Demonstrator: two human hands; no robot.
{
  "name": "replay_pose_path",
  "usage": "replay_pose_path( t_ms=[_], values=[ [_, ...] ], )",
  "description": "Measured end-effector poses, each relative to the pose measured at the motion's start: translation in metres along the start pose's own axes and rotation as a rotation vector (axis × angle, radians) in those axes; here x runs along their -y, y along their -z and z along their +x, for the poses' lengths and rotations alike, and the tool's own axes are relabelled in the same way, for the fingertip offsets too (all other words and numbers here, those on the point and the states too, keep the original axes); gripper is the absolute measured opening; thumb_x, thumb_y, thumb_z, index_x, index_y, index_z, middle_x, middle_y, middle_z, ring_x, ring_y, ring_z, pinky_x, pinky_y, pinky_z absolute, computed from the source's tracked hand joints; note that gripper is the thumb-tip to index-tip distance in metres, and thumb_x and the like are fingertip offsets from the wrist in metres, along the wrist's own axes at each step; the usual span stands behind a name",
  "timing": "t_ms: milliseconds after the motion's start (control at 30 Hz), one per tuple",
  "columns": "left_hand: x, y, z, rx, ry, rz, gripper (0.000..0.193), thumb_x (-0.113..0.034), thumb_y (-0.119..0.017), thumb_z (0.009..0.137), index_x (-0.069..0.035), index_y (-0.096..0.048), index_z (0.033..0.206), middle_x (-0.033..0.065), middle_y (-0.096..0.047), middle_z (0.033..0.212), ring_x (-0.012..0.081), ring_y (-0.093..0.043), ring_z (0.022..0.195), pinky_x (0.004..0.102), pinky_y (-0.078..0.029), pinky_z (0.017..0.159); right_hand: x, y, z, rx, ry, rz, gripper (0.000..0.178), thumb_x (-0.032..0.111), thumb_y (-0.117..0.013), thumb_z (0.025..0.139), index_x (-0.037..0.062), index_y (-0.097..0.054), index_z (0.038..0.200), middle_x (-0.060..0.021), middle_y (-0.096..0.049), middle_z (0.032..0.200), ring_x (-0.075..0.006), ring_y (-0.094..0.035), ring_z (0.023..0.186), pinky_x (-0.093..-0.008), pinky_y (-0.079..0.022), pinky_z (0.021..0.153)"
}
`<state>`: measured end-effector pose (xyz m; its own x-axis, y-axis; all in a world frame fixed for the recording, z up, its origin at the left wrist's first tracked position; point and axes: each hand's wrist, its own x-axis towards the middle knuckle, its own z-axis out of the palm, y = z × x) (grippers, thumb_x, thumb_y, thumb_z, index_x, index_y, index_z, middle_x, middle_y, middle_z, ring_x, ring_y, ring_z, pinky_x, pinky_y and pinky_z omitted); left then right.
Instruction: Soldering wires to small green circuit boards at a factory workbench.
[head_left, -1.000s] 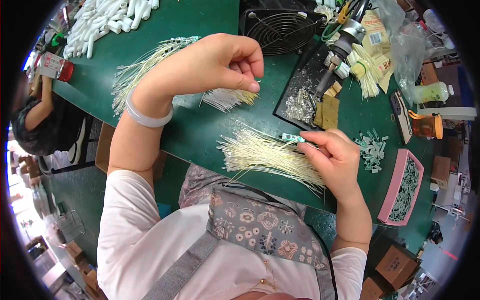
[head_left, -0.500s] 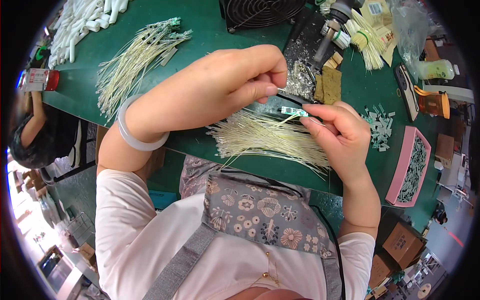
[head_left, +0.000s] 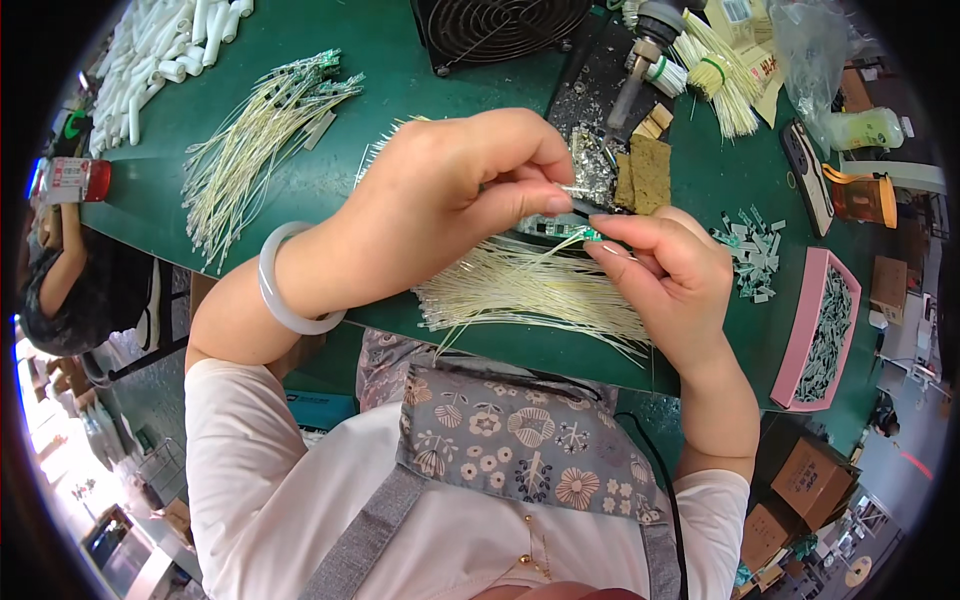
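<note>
We observed the left hand [head_left: 450, 195] and right hand [head_left: 665, 275] meeting above the tabletop [head_left: 390, 60]. The right hand pinched a small green board [head_left: 592, 236] at thumb and forefinger; the left hand pinched a thin wire [head_left: 572, 188] just beside it. A wire bundle [head_left: 530, 295] lay directly beneath both.

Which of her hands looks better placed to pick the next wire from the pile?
Probably the left hand: it pinches only a thin wire end above the wire pile, while the right hand grips the small green part.
</note>
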<state>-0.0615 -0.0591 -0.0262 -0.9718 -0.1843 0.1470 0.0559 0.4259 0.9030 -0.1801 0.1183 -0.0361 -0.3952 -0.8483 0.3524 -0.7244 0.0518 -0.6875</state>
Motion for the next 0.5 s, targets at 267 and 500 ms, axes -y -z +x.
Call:
replay_pose_path(
  t_ms=[267,500],
  values=[
    [0.014,-0.007,0.002,0.161,0.134,-0.453,0.008,0.003,-0.061,0.080,0.000,-0.054,0.081,0.0084,-0.059,0.091,0.0082,-0.054,0.079,0.0194,-0.045,0.068,0.000,-0.004,0.003,-0.004,-0.004,0.034,0.017,0.004,-0.073,0.068,0.0054,-0.067,0.084,-0.0034,-0.053,0.060,-0.0118,-0.049,0.050,-0.0242,-0.038,0.044],
    [0.015,-0.008,0.006,0.237,0.272,-0.466,0.013,0.005,-0.063,0.077,-0.001,-0.051,0.078,0.0064,-0.057,0.090,0.0052,-0.052,0.077,0.0175,-0.044,0.067,-0.001,-0.007,0.003,0.005,0.013,0.022,0.018,0.004,-0.072,0.068,0.0055,-0.067,0.085,-0.0037,-0.053,0.061,-0.0124,-0.049,0.050,-0.0242,-0.038,0.044]
  ],
)
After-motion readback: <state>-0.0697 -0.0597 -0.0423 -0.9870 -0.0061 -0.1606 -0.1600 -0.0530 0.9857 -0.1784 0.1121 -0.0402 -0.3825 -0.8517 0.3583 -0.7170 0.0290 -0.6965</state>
